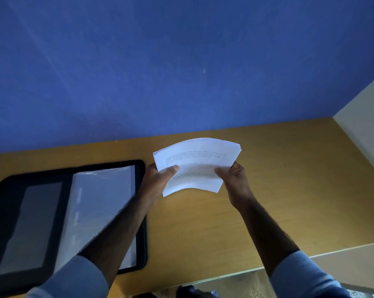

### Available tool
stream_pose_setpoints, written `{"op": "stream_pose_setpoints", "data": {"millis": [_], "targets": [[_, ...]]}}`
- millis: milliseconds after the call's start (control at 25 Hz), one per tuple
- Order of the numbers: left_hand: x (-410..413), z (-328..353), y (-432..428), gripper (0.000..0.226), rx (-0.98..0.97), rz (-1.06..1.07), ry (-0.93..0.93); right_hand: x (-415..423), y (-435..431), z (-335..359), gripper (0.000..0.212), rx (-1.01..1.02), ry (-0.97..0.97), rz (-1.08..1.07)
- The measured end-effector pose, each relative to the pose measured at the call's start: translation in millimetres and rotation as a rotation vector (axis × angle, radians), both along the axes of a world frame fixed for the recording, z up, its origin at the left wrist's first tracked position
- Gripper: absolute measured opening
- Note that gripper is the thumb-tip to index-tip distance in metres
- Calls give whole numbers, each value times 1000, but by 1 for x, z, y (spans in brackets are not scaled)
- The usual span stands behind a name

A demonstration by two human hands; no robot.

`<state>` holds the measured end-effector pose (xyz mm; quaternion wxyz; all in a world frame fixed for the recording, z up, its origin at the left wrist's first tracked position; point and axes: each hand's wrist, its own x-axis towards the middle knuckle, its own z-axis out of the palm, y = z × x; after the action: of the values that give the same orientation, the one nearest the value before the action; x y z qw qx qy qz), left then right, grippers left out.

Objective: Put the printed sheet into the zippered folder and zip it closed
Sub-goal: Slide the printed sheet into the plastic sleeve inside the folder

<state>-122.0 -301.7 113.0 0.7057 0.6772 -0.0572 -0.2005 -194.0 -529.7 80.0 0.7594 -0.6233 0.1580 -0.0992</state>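
Here, seen from the head camera, the person holds a thin stack of printed paper [194,166] above the wooden table [289,168]; the left hand [158,179] pinches its left edge with the thumb on top, and the right hand [235,179] grips its right edge, so the paper is curved; the black folder [1,211] lies open on the table at the left, apart from the paper; the left forearm crosses over its clear plastic pocket [102,201]; a blue wall [181,61] stands behind.
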Motion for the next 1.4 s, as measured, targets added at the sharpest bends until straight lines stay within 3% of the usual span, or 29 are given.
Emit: {"op": "stream_pose_setpoints", "data": {"millis": [440,1080,1400], "targets": [[-3,0,2,23,-45,-37,-34,0,-2,2,54,-1,-41,48],[2,-13,-1,27,22,-37,-34,1,1,-2,43,-84,68,-5],[3,-27,2,26,64,-26,-3,-2,3,0,47,-72,43,43]]}}
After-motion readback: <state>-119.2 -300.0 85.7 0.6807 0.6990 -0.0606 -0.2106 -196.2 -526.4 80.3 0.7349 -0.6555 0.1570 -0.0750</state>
